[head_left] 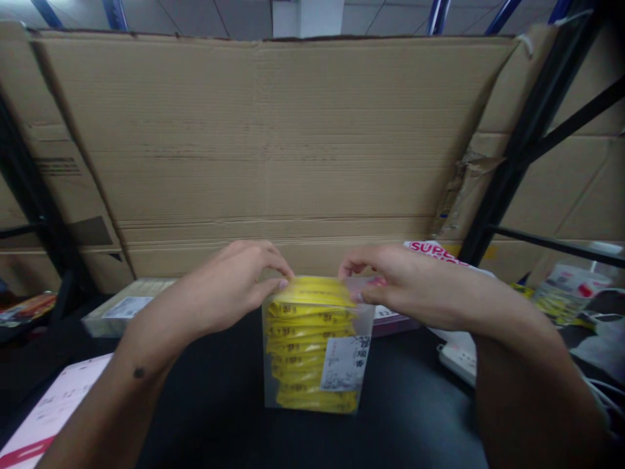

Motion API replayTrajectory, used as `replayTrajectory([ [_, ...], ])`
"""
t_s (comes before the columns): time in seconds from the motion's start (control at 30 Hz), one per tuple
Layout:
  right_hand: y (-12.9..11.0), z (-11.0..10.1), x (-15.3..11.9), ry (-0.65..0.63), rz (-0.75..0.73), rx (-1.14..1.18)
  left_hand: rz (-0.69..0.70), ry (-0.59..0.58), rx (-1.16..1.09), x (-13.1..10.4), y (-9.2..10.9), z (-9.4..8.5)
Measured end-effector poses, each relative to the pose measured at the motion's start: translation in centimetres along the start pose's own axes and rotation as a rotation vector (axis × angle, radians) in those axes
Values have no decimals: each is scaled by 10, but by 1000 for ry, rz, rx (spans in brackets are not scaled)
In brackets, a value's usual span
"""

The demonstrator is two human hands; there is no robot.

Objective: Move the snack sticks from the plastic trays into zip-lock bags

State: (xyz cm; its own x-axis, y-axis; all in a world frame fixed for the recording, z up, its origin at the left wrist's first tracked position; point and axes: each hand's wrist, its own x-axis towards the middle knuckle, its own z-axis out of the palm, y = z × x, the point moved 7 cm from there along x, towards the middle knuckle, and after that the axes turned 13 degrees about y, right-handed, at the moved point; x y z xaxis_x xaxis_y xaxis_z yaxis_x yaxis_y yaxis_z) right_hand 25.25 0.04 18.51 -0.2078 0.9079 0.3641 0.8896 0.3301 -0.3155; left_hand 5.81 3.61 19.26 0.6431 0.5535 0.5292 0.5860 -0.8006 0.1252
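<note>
A clear plastic box (367,319) stands upright on the black table (209,404), filled with a stack of yellow packets (297,348) and bearing a white label at its lower right. My left hand (244,280) is at the box's top left corner, thumb and fingers pinched close on the rim. On the opposite top corner, my right hand (385,280) has its thumb and bent fingers closed on the box's edge. Pinkish tips show through the plastic there.
A pale box with a label (117,309) lies behind at the left, a pink and white sheet (63,397) nearer. Cardboard (273,143) walls the back. On the right are a power strip (459,361) and a clear plastic container (571,290).
</note>
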Motion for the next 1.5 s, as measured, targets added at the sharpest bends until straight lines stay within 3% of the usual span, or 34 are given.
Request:
replayTrajectory([
  [0.13,0,0,1,-11,-14,3,65,-23,26,-2,6,0],
  [0.57,2,-1,1,13,-39,17,41,-125,-91,-10,3,-5],
  [1.03,1,0,2,11,-32,5,65,-69,-132,-7,7,-6],
  [1.3,4,-2,2,43,-31,-54,20,-91,-118,-7,-4,-2],
  [1.5,3,-3,3,53,-22,-39,-90,-44,-178,-4,-7,-2],
])
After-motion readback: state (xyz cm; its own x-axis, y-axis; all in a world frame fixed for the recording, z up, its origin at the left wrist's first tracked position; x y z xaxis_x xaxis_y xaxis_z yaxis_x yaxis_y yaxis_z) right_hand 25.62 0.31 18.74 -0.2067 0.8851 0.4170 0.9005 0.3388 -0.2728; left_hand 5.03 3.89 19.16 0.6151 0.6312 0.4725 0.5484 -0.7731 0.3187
